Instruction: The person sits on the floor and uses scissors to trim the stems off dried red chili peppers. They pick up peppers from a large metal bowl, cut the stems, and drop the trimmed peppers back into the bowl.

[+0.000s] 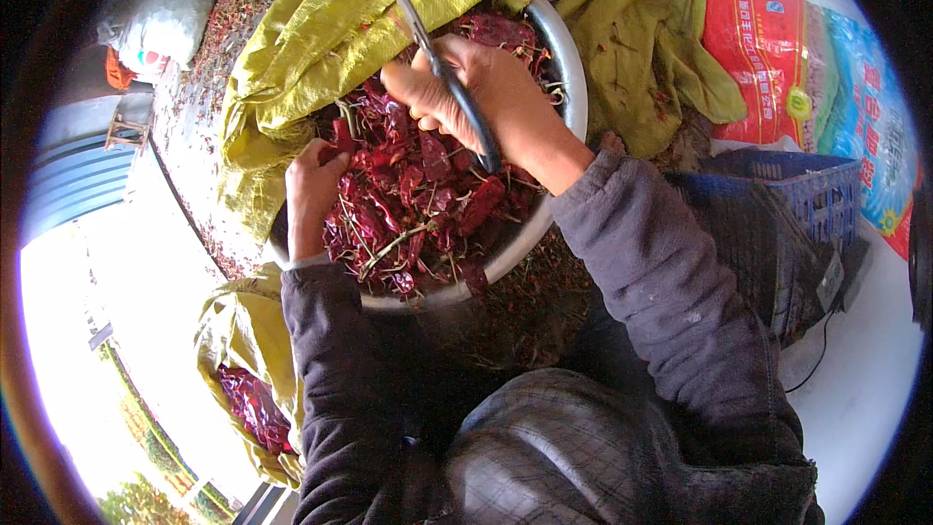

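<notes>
A wide metal basin [574, 51] full of dried red chili peppers [386, 197] lies before me. Over the peppers, my right hand [485, 91] grips a pair of scissors [465, 108] by the dark handles; the blades point up and away to the left, over a yellow woven sack [291, 65]. At the basin's left side, my left hand [310, 186] pinches a dried red pepper [342, 135] with its pale stem upward. The sack drapes across the basin's far and left rim. Part of the scissor handles is hidden by my fingers.
A second yellow sack [244, 328] at lower left holds more peppers. Another yellow sack [634, 44] lies crumpled beyond the basin, beside printed red and blue bags [758, 65]. Nearer on the right stands a blue plastic crate [820, 189]. Full white sacks [157, 22] stand far left.
</notes>
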`<action>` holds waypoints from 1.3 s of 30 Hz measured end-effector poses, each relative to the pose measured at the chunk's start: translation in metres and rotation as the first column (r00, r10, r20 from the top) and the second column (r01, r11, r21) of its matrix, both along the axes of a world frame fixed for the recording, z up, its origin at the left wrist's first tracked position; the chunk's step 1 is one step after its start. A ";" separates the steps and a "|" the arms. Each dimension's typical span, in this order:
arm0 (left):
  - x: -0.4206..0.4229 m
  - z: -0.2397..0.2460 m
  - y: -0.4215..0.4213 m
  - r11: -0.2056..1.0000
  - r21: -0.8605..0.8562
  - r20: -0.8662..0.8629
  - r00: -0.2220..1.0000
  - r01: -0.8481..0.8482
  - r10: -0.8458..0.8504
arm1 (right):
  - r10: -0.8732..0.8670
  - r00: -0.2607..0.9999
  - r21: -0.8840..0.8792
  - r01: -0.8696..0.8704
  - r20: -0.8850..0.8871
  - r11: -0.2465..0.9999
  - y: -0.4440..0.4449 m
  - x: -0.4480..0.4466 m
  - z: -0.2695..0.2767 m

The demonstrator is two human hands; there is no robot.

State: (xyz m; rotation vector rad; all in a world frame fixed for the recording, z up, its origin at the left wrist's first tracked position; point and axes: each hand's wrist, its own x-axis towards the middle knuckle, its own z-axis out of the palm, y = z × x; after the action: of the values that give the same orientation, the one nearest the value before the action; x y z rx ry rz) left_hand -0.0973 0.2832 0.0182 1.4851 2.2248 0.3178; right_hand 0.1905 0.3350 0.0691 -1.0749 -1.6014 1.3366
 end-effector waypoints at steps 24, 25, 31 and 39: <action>0.034 0.049 -0.037 0.960 0.170 0.728 0.685 -0.224 0.031 | 0.128 0.901 0.338 -0.283 0.414 0.898 -0.027 -0.042 -0.028; 0.035 0.051 -0.038 0.949 0.115 0.821 0.566 -0.294 0.077 | 0.168 0.900 0.297 -0.302 0.402 0.906 -0.028 -0.043 -0.027; 0.037 0.061 -0.035 0.921 0.141 0.853 0.516 -0.364 0.073 | 0.390 0.897 0.145 -0.423 0.209 0.895 -0.033 -0.048 -0.021; 0.025 0.048 -0.036 0.893 0.192 0.836 0.545 -0.406 0.068 | 0.402 0.898 -0.014 -0.406 0.181 0.914 -0.035 -0.048 -0.008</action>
State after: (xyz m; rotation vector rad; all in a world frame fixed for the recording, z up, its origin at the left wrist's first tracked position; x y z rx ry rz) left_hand -0.0728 0.2474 0.0662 0.8413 1.5959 1.2998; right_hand 0.1424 0.3004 0.0610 -0.8969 -2.0558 1.5132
